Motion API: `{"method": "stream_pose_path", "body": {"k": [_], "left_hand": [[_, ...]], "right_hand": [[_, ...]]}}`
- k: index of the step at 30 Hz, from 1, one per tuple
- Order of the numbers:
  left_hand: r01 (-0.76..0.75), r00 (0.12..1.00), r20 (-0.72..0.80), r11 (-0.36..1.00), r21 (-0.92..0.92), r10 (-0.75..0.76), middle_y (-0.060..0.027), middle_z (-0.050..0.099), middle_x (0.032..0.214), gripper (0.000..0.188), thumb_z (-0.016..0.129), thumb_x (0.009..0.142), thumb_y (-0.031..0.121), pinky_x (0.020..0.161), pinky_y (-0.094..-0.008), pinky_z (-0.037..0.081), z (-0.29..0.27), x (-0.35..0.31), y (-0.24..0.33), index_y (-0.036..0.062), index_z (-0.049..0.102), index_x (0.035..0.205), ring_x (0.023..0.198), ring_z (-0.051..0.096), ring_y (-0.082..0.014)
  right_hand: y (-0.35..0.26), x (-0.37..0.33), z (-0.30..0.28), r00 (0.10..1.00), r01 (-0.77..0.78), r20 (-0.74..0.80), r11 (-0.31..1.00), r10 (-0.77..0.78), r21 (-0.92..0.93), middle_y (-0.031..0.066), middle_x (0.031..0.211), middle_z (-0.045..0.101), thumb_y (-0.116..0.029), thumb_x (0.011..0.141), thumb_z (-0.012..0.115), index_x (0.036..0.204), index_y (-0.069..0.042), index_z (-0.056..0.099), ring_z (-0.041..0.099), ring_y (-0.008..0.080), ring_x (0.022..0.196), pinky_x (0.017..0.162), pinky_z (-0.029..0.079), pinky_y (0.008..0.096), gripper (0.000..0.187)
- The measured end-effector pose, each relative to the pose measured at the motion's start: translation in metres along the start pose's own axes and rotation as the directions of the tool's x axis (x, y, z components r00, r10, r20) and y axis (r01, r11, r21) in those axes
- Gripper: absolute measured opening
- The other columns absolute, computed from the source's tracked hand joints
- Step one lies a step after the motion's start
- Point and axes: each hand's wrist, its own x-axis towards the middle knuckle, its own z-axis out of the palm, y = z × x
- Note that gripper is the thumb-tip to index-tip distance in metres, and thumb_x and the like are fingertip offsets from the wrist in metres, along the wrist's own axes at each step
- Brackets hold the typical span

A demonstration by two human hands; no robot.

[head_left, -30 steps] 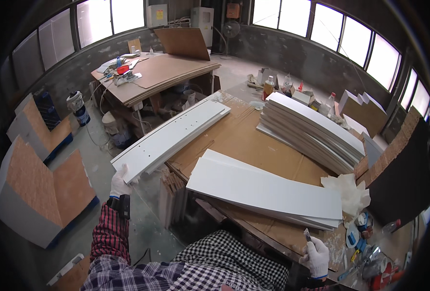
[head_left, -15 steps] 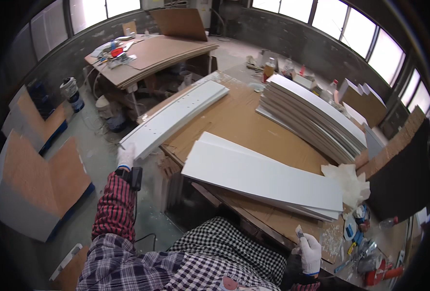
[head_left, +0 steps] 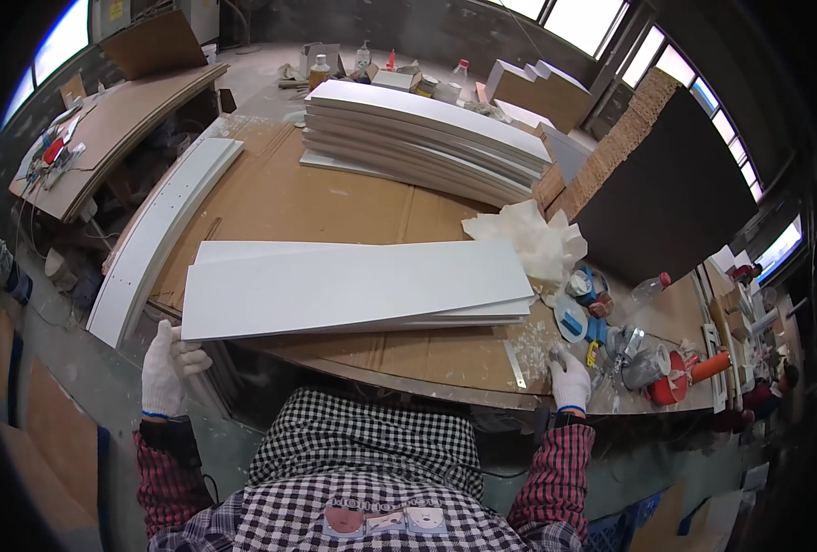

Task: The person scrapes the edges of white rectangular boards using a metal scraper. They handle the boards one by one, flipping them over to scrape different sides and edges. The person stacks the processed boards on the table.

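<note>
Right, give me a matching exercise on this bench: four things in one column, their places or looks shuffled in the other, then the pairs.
Column one
1. left hand
2. right hand
3. crumpled sheet
4. tall panel

Column two
a. dark-faced, with a rough brown edge
b. at the near left corner of the front white boards
c. cream-coloured, by the right end of those boards
d. at the worktable's near edge

Pairs: 1-b, 2-d, 3-c, 4-a

Near boards (head_left: pixel 353 287) lie on the desk (head_left: pixel 259 193), right of the left grip (head_left: pixel 165 375); a board stack (head_left: pixel 417 138) behind them; a bottle (head_left: pixel 646 292) beyond the right grip (head_left: pixel 570 380), rightward.
</note>
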Motion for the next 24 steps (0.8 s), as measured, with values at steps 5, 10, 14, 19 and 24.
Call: {"method": "stream_pose_path", "body": {"k": [5, 10, 14, 19, 24], "left_hand": [[-0.056, 0.998, -0.014, 0.998, 0.006, 0.056, -0.0105, 0.058, 0.087, 0.033, 0.056, 0.097, 0.033, 0.064, -0.0364, 0.058, 0.001, -0.003, -0.005, 0.0024, 0.052, 0.107, 0.066, 0.061, -0.0166], [-0.018, 0.999, 0.043, 0.997, -0.08, 0.022, -0.0083, 0.057, 0.084, 0.031, 0.053, 0.098, 0.031, 0.068, -0.0389, 0.06, 0.002, -0.018, -0.009, 0.0008, 0.052, 0.108, 0.067, 0.063, -0.0169], [0.066, 0.983, 0.184, 0.967, -0.248, -0.019, -0.0058, 0.059, 0.082, 0.037, 0.051, 0.098, 0.031, 0.071, -0.0413, 0.061, 0.012, -0.03, -0.015, -0.0024, 0.052, 0.115, 0.067, 0.065, -0.0167], [0.114, 0.972, 0.227, 0.965, -0.236, -0.059, -0.0097, 0.063, 0.09, 0.04, 0.052, 0.098, 0.03, 0.072, -0.0404, 0.061, 0.024, -0.025, -0.01, -0.0037, 0.05, 0.119, 0.071, 0.067, -0.0173], [0.081, 0.962, 0.27, 0.985, -0.153, -0.037, -0.0147, 0.065, 0.096, 0.037, 0.054, 0.097, 0.025, 0.071, -0.038, 0.06, 0.022, -0.032, -0.013, -0.0053, 0.05, 0.117, 0.075, 0.068, -0.0197]], "right_hand": [[-0.072, -0.025, -0.01, 0.992, 0.1, 0.073, 0.995, -0.102, 0.024, 0.0178, 0.092, 0.068, -0.035, 0.078, 0.069, 0.103, -0.01, 0.071, 0.064, 0.035, 0.09, 0.081, 0.049, 0.0443, 0.035], [-0.111, -0.029, -0.002, 0.926, 0.022, 0.366, 0.954, 0.093, -0.298, 0.0195, 0.098, 0.068, -0.035, 0.077, 0.069, 0.102, -0.008, 0.071, 0.066, 0.0352, 0.092, 0.083, 0.05, 0.043, 0.037], [-0.096, -0.021, 0.012, 0.929, 0.026, 0.359, 0.954, 0.087, -0.298, 0.0206, 0.092, 0.068, -0.032, 0.075, 0.069, 0.099, -0.007, 0.07, 0.066, 0.0381, 0.088, 0.08, 0.051, 0.0438, 0.035], [-0.087, -0.024, 0.015, 0.947, -0.005, 0.314, 0.983, 0.064, -0.186, 0.0193, 0.09, 0.069, -0.026, 0.074, 0.067, 0.106, -0.005, 0.065, 0.066, 0.0384, 0.088, 0.078, 0.051, 0.0439, 0.038], [-0.12, -0.02, -0.036, 0.99, 0.045, 0.12, 0.966, -0.078, 0.256, 0.0157, 0.094, 0.067, -0.015, 0.083, 0.062, 0.111, -0.007, 0.065, 0.064, 0.03, 0.083, 0.075, 0.049, 0.0382, 0.029]]}}
